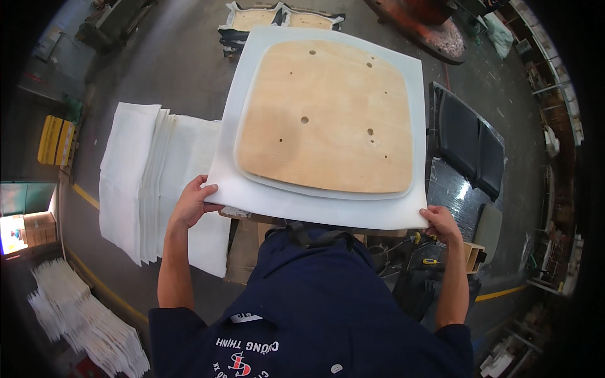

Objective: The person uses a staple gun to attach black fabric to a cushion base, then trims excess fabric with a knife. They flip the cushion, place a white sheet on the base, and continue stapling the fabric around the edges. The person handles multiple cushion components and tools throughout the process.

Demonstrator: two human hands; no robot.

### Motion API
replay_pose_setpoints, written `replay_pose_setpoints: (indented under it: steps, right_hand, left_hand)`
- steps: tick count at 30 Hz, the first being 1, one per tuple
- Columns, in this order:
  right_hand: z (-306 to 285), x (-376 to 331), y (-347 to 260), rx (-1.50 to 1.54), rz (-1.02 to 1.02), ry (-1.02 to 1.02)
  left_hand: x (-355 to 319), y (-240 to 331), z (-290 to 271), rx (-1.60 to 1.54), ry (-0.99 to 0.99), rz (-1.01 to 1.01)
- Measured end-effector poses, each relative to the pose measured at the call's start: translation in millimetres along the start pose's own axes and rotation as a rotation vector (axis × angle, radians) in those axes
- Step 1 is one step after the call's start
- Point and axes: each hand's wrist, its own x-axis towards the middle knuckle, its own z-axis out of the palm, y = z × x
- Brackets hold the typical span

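"Call it from the fingers!"

"My left hand [194, 203] pinches the near left corner of a white sheet [353, 215], thumb on top; my right hand [443, 223] pinches the near right corner. Each grip is pressed together on the sheet."

"And the wooden panel [334, 94]?"

"Straight ahead of me, flat, holes showing, resting over a pale layer [290, 188] on that sheet!"

"Which step is this?"

"Lining the sheet up beneath the panel, I'd judge. The next move should call for an even hold on both corners, so nothing skews."

"What carries it?"

"Can't tell; the sheet hides nearly everything. On my left, a stack of white sheets [129, 183]; on my right, black padded panels [459, 135] on a film-covered counter [463, 189]."

"Further out?"

"Dark floor [183, 69], a yellow line [110, 286], another pile of white pieces [94, 318] at lower left, cluttered shelves [546, 288] along the right!"
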Motion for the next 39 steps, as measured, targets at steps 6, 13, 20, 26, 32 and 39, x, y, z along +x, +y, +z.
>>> replay_pose_setpoints:
  steps: [6,13,20,26,32,39]
  right_hand:
    - [-6,0,-4,-0.053,0.087,0.024]
    - [-36,6,-2,-0.316,0.165,0.071]
    - [-37,79,-38,-0.158,-0.347,0.539]
    - [0,189,-93,-0.270,-0.622,0.658]
    - [-2,184,-90,-0.201,-0.480,0.817]
    - [28,186,-109,-0.057,-0.487,0.764]
  left_hand:
    - [-8,3,-1,0.014,0.045,-0.033]
    - [-9,-3,-39,0.177,0.154,-0.129]
    - [66,50,-36,0.314,0.246,0.259]
    - [193,79,-27,0.564,0.442,0.529]
    - [207,104,24,0.657,0.415,0.480]
    - [218,99,56,0.556,0.383,0.534]
